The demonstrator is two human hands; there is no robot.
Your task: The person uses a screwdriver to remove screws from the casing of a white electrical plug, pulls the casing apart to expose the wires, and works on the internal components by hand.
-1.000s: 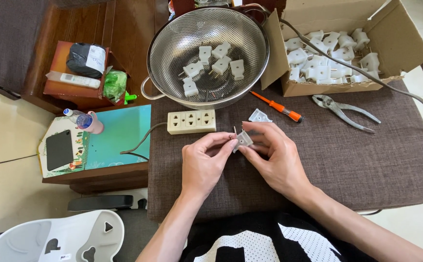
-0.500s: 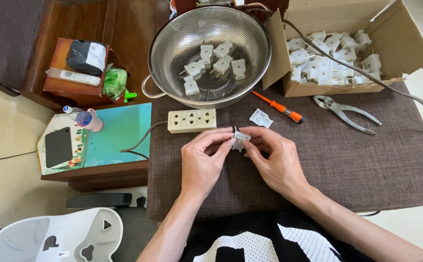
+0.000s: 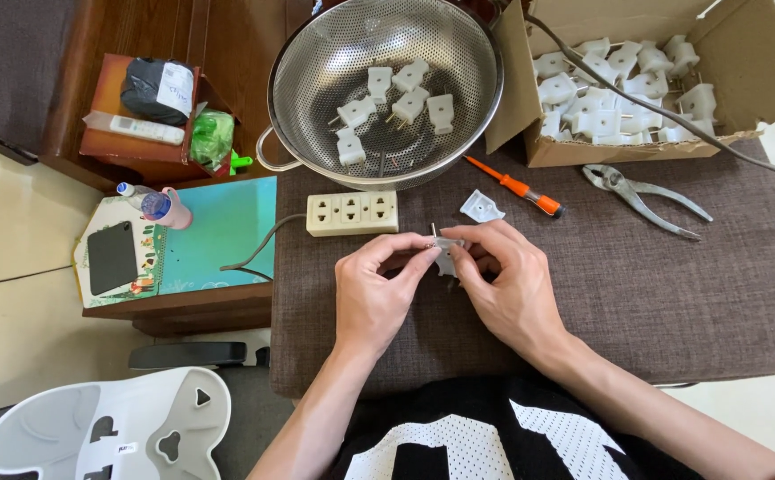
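Both your hands meet over the brown fabric-covered bench [image 3: 672, 293], just in front of the power strip [image 3: 353, 213]. Your left hand [image 3: 371, 289] and right hand [image 3: 505, 283] both pinch the same small white plug part [image 3: 446, 252]: left thumb and forefinger close on its left side, right fingertips on its right side. A thin metal prong sticks up from the part between your fingertips. The part is off the bench surface, held in the air between the two hands.

Around it:
- Loose white plug cover [image 3: 481, 207] lies flat on the bench, just behind your right hand, apart from it.
- Orange-handled screwdriver [image 3: 516, 188] lies beside that cover, angled down to the right.
- Pliers [image 3: 641, 194] lie further right, jaws toward the cardboard box [image 3: 743, 71].
- The box is open and holds a pile of white plugs [image 3: 614, 93]; a grey cable [image 3: 672, 120] runs across it.
- Metal colander [image 3: 316, 89] sits behind the power strip with several more white plugs [image 3: 396, 98] inside.
- The power strip's cord runs off left toward a teal-topped side table [image 3: 218, 240], which carries a small bottle [image 3: 152, 203] and a dark tablet-like slab [image 3: 112, 258].
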